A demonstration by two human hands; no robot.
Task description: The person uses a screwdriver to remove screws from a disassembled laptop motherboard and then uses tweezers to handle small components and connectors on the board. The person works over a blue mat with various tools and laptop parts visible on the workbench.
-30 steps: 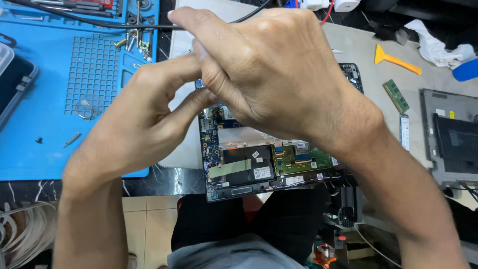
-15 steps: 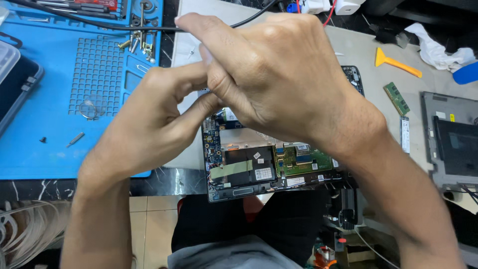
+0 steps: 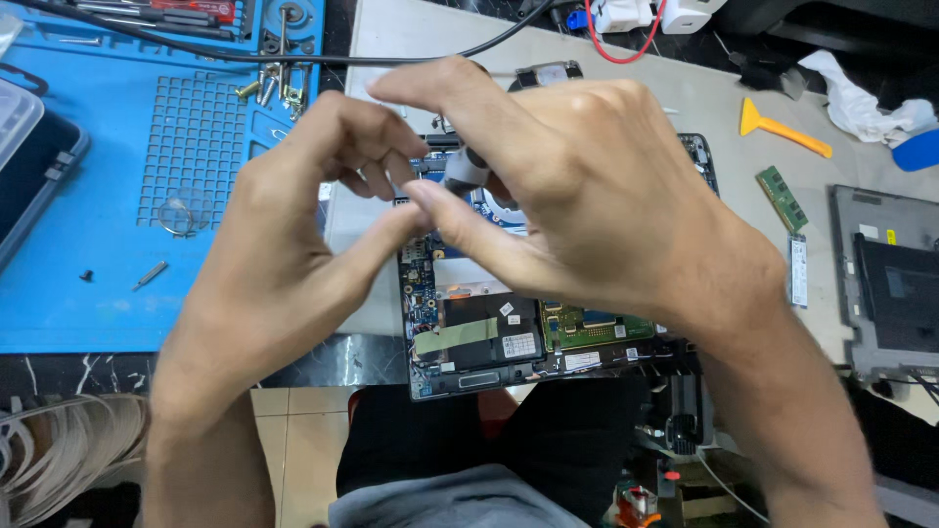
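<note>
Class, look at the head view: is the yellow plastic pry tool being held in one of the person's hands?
No: the yellow pry tool lies alone on the grey bench, well apart from the right hand and the left hand.

view: one head-worn camera | direction: aimed steeply down from above the worktop (image 3: 606,78) | range: close, left hand (image 3: 284,264) and right hand (image 3: 597,205) filling mid-frame | bottom edge: lap and floor seen | shared views: none
</note>
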